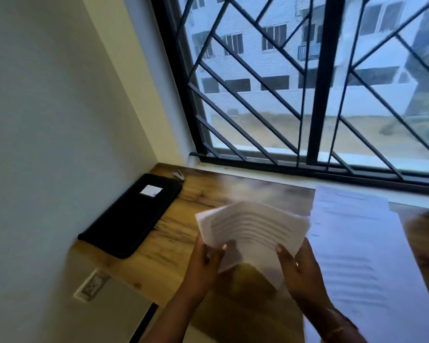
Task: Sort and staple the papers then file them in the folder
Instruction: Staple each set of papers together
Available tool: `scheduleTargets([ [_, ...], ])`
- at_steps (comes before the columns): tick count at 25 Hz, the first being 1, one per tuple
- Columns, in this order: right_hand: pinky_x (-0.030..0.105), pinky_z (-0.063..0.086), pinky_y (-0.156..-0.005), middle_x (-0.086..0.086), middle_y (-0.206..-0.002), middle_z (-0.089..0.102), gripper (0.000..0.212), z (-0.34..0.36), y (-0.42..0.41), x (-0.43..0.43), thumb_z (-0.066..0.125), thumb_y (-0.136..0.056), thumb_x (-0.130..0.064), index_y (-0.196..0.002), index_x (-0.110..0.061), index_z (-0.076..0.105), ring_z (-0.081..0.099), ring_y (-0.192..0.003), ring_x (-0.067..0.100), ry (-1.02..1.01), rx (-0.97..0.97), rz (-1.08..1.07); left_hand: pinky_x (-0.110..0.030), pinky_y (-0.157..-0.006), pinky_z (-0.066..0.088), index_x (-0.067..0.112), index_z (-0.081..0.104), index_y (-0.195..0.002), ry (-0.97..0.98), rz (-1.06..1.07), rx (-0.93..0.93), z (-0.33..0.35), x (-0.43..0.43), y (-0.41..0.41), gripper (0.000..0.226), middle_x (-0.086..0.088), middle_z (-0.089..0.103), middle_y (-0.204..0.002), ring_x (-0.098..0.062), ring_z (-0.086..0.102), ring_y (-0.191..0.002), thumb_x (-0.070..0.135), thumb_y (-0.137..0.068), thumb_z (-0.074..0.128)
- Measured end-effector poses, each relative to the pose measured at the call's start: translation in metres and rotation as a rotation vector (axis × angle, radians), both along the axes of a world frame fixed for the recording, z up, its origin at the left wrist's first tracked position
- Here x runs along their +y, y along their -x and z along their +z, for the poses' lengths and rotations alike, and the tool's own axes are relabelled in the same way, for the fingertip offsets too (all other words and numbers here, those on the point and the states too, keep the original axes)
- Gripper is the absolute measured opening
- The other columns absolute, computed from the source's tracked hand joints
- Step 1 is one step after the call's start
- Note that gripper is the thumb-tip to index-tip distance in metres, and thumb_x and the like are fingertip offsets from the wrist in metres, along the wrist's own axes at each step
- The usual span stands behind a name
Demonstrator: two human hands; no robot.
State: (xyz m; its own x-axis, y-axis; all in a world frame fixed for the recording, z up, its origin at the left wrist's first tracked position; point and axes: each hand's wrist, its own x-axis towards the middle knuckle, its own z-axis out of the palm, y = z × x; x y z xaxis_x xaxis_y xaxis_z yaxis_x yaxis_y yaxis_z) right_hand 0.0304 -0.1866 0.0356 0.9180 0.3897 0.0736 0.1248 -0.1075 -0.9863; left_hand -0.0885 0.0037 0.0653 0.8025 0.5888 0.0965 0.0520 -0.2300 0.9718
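Both my hands hold a stack of printed white papers just above the wooden desk. My left hand grips the stack's lower left edge, thumb on top. My right hand grips its lower right edge, thumb on the top sheet. The stack bends upward in the middle. More white printed sheets lie spread on the desk to the right. A black folder lies shut at the desk's far left against the wall. A small stapler sits just behind the folder.
The wooden desk runs along a window with black bars. A wall stands at the left, with a power outlet under the desk edge. Something blurred shows at the right border.
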Motion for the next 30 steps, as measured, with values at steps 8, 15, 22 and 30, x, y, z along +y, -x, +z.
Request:
scheduleTargets([
  [8,0.013,0.047,-0.062,-0.029,-0.094,0.067,0.013,0.028,-0.023,0.106,0.060,-0.099,-0.018,-0.105,-0.029,0.056,0.063,-0.084,-0.012,0.267,-0.178,-0.072,-0.033,-0.092,0.057,0.013,0.056,-0.127,0.297,-0.128,-0.020,-0.010,0.142,-0.015,0.025,0.001,0.072,-0.122,-0.018,0.068,-0.115,0.009,-0.102,0.055],
  [15,0.046,0.055,-0.068,-0.017,-0.100,0.065,0.034,0.012,-0.017,0.222,0.055,-0.094,-0.041,-0.111,-0.013,0.059,0.064,-0.087,0.008,0.254,-0.253,-0.065,-0.024,-0.078,0.057,0.019,0.057,-0.130,0.361,-0.095,-0.018,-0.011,0.239,-0.026,0.030,0.002,0.074,-0.114,-0.013,0.071,-0.104,0.017,-0.100,0.059],
  [22,0.026,0.045,-0.072,-0.019,-0.098,0.067,0.043,0.059,-0.069,0.290,0.037,-0.105,-0.051,-0.115,-0.018,0.062,0.060,-0.083,0.002,0.296,-0.325,-0.149,-0.036,-0.085,0.061,0.021,0.058,-0.132,0.455,0.018,0.020,-0.041,0.296,-0.037,0.034,0.002,0.072,-0.121,-0.017,0.070,-0.110,0.016,-0.099,0.062],
  [30,0.035,0.053,-0.077,0.011,-0.106,0.073,0.027,0.024,-0.156,0.487,0.055,-0.101,-0.033,-0.118,-0.020,0.071,0.067,-0.097,0.031,0.911,-0.520,0.347,-0.027,-0.076,0.060,0.030,0.056,-0.118,0.570,0.123,0.234,-0.089,0.293,-0.027,0.026,0.002,0.071,-0.115,-0.010,0.073,-0.097,0.012,-0.100,0.061],
])
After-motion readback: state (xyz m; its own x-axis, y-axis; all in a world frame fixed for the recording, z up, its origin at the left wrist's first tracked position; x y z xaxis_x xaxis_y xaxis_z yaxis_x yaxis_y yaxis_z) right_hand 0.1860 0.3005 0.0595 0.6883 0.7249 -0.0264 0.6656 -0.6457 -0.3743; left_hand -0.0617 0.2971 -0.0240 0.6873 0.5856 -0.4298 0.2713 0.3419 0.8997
